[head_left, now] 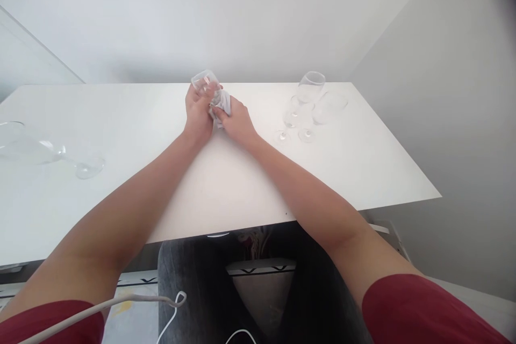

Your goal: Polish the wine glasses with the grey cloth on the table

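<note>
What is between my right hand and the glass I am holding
A white cloth is bunched between the right hand and the glass. The left hand grips the glass directly, with nothing between.

White table [226,183] carried the glasses: one glass [36,150] lay on its side near the table's left edge, three glasses [310,107] clustered together near its far right corner.
</note>
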The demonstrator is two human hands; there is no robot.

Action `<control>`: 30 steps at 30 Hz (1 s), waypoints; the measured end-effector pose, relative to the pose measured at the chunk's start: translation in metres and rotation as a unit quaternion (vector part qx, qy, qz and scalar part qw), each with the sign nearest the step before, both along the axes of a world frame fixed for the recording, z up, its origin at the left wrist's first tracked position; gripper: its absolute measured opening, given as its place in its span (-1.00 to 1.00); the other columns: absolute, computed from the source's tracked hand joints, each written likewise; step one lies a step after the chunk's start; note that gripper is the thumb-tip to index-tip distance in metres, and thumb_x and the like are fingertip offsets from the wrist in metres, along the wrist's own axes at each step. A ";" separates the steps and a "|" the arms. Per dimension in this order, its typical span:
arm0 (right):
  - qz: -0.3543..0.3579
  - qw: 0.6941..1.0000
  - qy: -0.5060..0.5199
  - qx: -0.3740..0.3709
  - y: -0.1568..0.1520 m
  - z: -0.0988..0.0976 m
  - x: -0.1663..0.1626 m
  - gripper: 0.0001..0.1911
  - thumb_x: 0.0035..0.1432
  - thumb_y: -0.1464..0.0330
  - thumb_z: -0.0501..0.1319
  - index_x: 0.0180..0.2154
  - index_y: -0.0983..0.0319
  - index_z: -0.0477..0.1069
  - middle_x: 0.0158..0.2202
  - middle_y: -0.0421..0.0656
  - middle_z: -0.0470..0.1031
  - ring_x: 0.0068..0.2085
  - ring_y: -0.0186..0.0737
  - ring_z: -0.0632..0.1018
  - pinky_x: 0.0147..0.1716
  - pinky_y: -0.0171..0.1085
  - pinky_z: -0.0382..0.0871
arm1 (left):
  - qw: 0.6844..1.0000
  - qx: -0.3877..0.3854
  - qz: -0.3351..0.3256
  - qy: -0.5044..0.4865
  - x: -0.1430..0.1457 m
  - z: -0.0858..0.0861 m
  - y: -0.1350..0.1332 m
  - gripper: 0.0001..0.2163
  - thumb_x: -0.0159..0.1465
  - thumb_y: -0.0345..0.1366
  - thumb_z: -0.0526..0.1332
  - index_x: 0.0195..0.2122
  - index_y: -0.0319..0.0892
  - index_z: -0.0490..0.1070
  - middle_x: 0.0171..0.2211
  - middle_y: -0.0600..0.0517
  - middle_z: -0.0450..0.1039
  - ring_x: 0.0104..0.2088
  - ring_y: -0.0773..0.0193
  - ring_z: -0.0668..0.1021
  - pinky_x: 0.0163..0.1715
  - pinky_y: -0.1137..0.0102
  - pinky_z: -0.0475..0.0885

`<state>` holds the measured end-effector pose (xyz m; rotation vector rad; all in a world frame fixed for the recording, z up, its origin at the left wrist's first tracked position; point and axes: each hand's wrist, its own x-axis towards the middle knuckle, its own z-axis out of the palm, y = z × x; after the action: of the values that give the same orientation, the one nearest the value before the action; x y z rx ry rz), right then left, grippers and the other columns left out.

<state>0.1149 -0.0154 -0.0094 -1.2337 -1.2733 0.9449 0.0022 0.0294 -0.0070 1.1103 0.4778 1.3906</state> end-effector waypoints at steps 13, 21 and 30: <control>0.034 0.996 0.084 -0.024 0.005 -0.006 0.001 -0.59 0.23 -0.04 0.37 -0.28 0.16 0.42 -0.32 -0.15 0.56 -0.14 -0.06 0.61 -0.06 -0.08 0.57 | 0.998 -0.059 0.016 -0.001 -0.002 0.001 0.006 -0.62 0.45 0.12 0.20 0.01 -0.08 0.47 0.18 -0.10 0.49 0.26 0.06 0.53 0.14 0.20 0.50; 0.054 0.996 0.064 0.001 0.011 -0.015 0.000 -0.54 0.23 -0.07 0.35 -0.30 0.20 0.45 -0.31 -0.15 0.57 -0.23 -0.15 0.60 -0.14 -0.19 0.55 | 0.996 -0.093 0.011 0.008 0.000 -0.004 0.013 -0.48 0.24 0.29 0.34 -0.09 -0.06 0.48 0.08 -0.11 0.51 0.20 -0.03 0.55 0.06 0.20 0.54; -0.173 0.975 -0.075 0.116 -0.002 -0.007 0.009 -0.57 0.50 -0.02 -0.01 0.04 0.14 0.37 0.08 -0.02 0.44 0.21 -0.02 0.51 0.19 0.01 0.48 | 0.992 -0.098 0.060 0.042 -0.017 -0.017 0.037 -0.33 0.18 0.51 0.15 -0.08 0.00 0.42 -0.02 -0.06 0.53 0.15 0.05 0.56 0.01 0.22 0.48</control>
<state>0.1243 -0.0171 -0.0160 -1.3054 -1.1952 0.4453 -0.0144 0.0660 -0.0242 0.9952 0.7374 1.3721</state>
